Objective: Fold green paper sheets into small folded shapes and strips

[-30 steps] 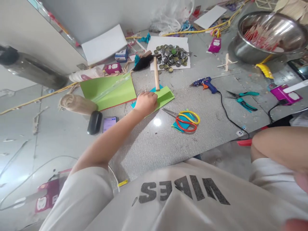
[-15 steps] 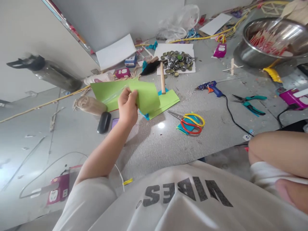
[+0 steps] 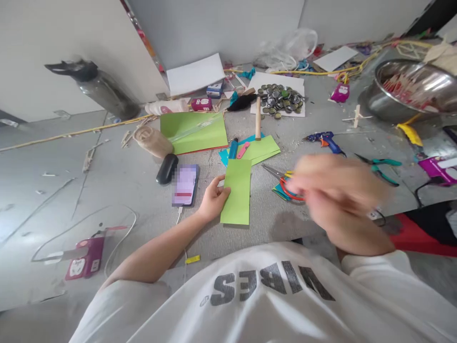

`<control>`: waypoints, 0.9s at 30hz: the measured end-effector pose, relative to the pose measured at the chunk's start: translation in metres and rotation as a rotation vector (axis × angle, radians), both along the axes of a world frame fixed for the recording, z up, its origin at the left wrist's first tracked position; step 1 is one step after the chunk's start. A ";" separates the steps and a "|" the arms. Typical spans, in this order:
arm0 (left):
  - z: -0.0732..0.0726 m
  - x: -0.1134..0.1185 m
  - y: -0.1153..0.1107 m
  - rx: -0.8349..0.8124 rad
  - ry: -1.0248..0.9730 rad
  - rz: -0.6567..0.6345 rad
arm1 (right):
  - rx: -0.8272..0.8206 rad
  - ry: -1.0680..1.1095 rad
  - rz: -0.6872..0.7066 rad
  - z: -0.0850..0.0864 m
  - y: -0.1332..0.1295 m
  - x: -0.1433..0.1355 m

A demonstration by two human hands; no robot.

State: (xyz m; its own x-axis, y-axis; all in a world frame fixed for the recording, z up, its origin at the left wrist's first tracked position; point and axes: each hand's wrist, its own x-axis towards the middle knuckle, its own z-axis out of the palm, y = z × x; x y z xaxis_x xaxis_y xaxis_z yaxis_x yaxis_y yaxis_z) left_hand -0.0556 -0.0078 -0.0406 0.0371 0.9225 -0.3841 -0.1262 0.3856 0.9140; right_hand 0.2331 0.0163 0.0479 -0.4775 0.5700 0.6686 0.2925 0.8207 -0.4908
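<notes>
My left hand (image 3: pixel 213 199) pinches the left edge of a light green paper strip (image 3: pixel 237 193) in front of me. My right hand (image 3: pixel 333 183) is smeared by motion to the right, over or beside the scissors (image 3: pixel 273 171) with red and yellow handles; whether it touches them I cannot tell. Under the scissors lies a small stack of blue and green paper (image 3: pixel 279 193). Just beyond the strip are a blue marker-like tube (image 3: pixel 233 148), a small pink cutter-like piece (image 3: pixel 243 150) and more green strips (image 3: pixel 267 148).
A phone (image 3: pixel 186 186) and a black case (image 3: pixel 167 169) lie left, near a twine roll (image 3: pixel 153 141) and large green sheets (image 3: pixel 194 129). Bottle caps (image 3: pixel 280 97) are heaped at the back. Right are a glue gun (image 3: pixel 324 140), pliers (image 3: pixel 385 169) and a steel bowl (image 3: pixel 378 102).
My left hand has come down and nearer, from the lifted green sheet to the green strip. My right hand has entered from the right. The camera view has shifted.
</notes>
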 end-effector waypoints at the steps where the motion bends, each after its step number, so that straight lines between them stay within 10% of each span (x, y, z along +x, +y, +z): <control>1: -0.003 0.000 0.000 0.016 -0.020 0.040 | 0.016 -0.061 0.000 -0.003 0.011 -0.007; 7: -0.011 -0.006 -0.001 0.036 -0.178 0.139 | -0.238 -0.829 -0.067 -0.037 0.034 -0.039; 18: -0.008 -0.040 0.013 -0.118 -0.253 -0.547 | 0.125 -0.398 0.028 -0.070 0.054 -0.010; 27: 0.011 -0.037 0.018 -0.063 -0.072 -0.624 | -0.076 -0.177 0.324 -0.061 0.049 -0.013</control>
State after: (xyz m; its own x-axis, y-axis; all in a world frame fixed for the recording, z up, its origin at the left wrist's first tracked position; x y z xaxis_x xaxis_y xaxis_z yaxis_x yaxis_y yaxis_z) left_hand -0.0923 0.0100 -0.0293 0.5885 0.6948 -0.4134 0.0792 0.4593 0.8848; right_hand 0.2198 0.0651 -0.0133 -0.7455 0.4152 0.5214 0.1092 0.8478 -0.5189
